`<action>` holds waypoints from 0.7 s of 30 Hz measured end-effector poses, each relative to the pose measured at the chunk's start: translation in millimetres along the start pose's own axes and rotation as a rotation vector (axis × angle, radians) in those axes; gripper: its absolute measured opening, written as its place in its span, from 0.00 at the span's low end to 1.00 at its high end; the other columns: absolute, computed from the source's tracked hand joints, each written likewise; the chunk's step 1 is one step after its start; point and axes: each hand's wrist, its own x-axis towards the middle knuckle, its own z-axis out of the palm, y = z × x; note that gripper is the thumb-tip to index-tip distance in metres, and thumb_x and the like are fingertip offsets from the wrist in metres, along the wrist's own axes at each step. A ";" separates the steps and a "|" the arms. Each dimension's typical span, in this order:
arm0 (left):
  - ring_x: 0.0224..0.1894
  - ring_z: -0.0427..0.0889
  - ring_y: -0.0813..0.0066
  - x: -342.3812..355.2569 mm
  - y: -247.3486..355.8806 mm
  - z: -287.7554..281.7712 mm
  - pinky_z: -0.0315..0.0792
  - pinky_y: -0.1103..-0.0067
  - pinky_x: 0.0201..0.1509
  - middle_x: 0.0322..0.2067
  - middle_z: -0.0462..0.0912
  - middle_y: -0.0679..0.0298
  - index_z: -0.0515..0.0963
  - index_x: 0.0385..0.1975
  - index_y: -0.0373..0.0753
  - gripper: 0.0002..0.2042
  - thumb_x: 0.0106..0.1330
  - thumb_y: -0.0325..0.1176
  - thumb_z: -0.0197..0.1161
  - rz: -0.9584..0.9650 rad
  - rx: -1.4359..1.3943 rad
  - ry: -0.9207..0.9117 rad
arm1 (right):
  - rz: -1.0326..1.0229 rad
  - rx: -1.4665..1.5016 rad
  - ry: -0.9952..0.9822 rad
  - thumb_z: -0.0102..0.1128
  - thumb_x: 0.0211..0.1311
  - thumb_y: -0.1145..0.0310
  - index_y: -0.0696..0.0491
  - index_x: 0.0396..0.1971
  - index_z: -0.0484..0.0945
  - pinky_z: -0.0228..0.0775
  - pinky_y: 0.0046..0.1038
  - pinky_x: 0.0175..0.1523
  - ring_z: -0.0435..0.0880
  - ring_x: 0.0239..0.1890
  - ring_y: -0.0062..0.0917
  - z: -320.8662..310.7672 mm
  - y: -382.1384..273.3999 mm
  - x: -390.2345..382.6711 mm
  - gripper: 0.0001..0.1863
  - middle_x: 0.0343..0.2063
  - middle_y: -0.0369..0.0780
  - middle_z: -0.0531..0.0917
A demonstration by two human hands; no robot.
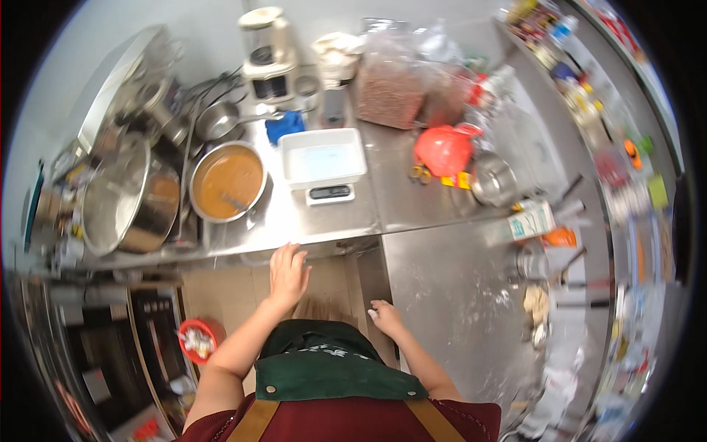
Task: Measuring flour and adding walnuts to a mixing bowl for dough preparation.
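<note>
My left hand [289, 274] hovers at the front edge of the steel counter [294, 234], its fingers extended and a little apart, holding nothing. Beside the side of the right-hand worktable [442, 295], my right hand [386, 318] hangs low with loosely bent fingers; a white spot shows at one fingertip. Beyond my left hand stands a white kitchen scale [330, 194] with a white rectangular tub [322, 177] on or just behind it. Left of these is a steel pot of brown liquid [230, 177] with a utensil dipped in it. A blue cloth [284, 127] lies behind the tub.
A large steel pot [132, 199] stands far left, a blender [269, 59] at the back. Bags of brownish contents [390, 92], a red plastic bag [443, 149] and a steel bowl [495, 179] fill the back right. Below left is a red bin [199, 342]. Crowded shelves [596, 132] line the right.
</note>
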 end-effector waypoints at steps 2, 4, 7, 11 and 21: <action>0.47 0.63 0.54 -56.8 -9.4 -2.6 0.56 0.66 0.49 0.41 0.65 0.53 0.67 0.36 0.37 0.18 0.42 0.27 0.60 -0.273 0.044 0.005 | -0.067 -0.030 -0.103 0.50 0.48 0.66 0.57 0.37 0.71 0.65 0.34 0.42 0.73 0.37 0.40 1.5 -0.6 19.8 0.16 0.35 0.47 0.73; 0.48 0.62 0.55 -117.1 -12.7 -7.6 0.55 0.65 0.50 0.41 0.66 0.53 0.67 0.35 0.37 0.16 0.44 0.28 0.59 -0.539 0.066 0.001 | -0.137 -0.078 -0.197 0.51 0.48 0.66 0.58 0.37 0.70 0.66 0.34 0.41 0.73 0.38 0.40 2.2 -14.4 33.9 0.16 0.35 0.48 0.74; 0.46 0.64 0.55 -201.6 -17.0 -11.6 0.56 0.66 0.48 0.39 0.67 0.53 0.67 0.34 0.37 0.16 0.43 0.28 0.59 -0.829 0.145 0.030 | -0.230 -0.160 -0.350 0.50 0.48 0.65 0.57 0.37 0.71 0.66 0.34 0.42 0.73 0.38 0.39 21.7 -31.5 53.8 0.16 0.35 0.47 0.74; 0.43 0.65 0.56 -308.7 -13.1 -18.7 0.58 0.67 0.46 0.36 0.68 0.54 0.68 0.33 0.37 0.15 0.43 0.29 0.60 -1.369 0.207 0.111 | -0.389 -0.351 -0.536 0.50 0.49 0.64 0.57 0.35 0.71 0.66 0.35 0.41 0.73 0.37 0.39 51.9 -75.7 71.4 0.15 0.34 0.47 0.74; 0.41 0.68 0.56 -421.1 -20.3 -1.6 0.63 0.67 0.43 0.34 0.69 0.53 0.68 0.32 0.37 0.16 0.43 0.31 0.63 -1.848 0.002 0.072 | -0.437 -0.564 -0.594 0.50 0.49 0.63 0.57 0.34 0.70 0.65 0.36 0.41 0.73 0.38 0.40 107.5 -151.1 82.7 0.15 0.33 0.47 0.74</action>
